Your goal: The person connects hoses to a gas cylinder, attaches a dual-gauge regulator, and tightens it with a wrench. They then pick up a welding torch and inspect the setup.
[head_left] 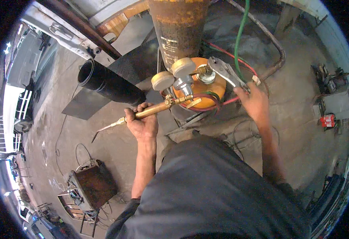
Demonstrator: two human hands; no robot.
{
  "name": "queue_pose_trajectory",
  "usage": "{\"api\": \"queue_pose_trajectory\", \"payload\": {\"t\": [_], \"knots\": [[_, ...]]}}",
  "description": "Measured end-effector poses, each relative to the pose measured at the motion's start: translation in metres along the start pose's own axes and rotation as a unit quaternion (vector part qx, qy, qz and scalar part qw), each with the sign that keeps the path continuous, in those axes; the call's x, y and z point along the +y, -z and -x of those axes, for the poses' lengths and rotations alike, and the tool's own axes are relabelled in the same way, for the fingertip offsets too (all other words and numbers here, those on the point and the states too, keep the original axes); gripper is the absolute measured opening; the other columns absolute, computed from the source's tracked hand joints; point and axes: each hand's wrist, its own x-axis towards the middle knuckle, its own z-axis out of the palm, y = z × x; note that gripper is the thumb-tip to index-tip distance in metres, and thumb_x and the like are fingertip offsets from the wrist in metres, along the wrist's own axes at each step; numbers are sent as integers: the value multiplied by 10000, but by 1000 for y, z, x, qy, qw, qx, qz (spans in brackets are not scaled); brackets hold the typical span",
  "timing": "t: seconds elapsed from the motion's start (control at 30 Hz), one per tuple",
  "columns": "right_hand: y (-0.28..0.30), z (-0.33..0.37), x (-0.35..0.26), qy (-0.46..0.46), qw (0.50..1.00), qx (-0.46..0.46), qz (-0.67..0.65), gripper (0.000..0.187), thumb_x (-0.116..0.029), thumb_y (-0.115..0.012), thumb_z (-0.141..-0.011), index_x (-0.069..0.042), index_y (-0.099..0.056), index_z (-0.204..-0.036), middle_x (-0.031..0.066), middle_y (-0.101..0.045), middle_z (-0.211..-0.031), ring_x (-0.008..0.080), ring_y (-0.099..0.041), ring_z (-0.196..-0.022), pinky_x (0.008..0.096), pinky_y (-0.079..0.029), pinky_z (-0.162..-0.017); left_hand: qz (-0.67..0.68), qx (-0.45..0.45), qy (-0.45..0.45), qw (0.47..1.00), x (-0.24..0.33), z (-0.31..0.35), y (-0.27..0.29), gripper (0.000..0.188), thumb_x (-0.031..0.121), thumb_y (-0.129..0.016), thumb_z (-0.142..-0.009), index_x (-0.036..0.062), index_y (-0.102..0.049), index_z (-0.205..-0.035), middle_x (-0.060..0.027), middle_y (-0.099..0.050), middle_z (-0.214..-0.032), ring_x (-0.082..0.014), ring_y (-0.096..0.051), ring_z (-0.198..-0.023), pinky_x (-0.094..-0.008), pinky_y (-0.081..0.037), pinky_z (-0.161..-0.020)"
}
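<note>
My left hand [143, 124] is wrapped round the brass handle of a gas torch [152, 110], whose thin bent tip points to the lower left. In my right hand [254, 99] are the handles of locking pliers [224, 71]. Their jaws are at the valve fitting [206, 75] on top of an orange gas cylinder [212, 93]; whether they grip it, I cannot tell. Beside the valve sits a regulator [183, 84] with two round gauges [162, 81]. Red and green hoses run from the torch around the cylinder.
Behind the orange cylinder stands a tall rusty cylinder [178, 32]. A black rolled sheet [109, 83] leans at its left. A rusty box-shaped machine with cables [97, 185] is at lower left. A green hose [241, 32] hangs at the back, and a red can [327, 120] lies far right.
</note>
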Motion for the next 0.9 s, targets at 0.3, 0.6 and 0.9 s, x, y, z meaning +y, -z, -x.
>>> {"api": "queue_pose_trajectory", "payload": {"t": [0.3, 0.6, 0.9], "knots": [[6, 1, -14, 93, 990, 104, -23, 409, -314, -717, -842, -17, -618, -1106, 237, -638, -1032, 418, -599, -1027, 481, -483, -847, 12, -8, 28, 999, -4, -30, 16, 383, 385, -525, -997, 73, -493, -776, -85, -494, -717, -267, -522, -816, -445, -426, -890], [-58, 23, -53, 115, 967, -61, -220, 483, -97, -708, -801, -66, -546, -1255, 203, -586, -1130, 404, -581, -1057, 456, -474, -928, -45, -3, 66, 997, -2, -36, 31, 314, 338, -501, -1015, 39, -528, -921, -158, -604, -973, -349, -591, -1063, -543, -430, -1022], [-71, 2, -42, 108, 971, -57, -208, 416, -166, -684, -860, -64, -588, -1251, 198, -632, -1125, 366, -629, -1015, 421, -497, -891, -145, 69, 181, 970, -4, -40, 63, 385, 362, -461, -1032, 8, -512, -1176, -177, -617, -1164, -345, -609, -1109, -494, -509, -968]]}}
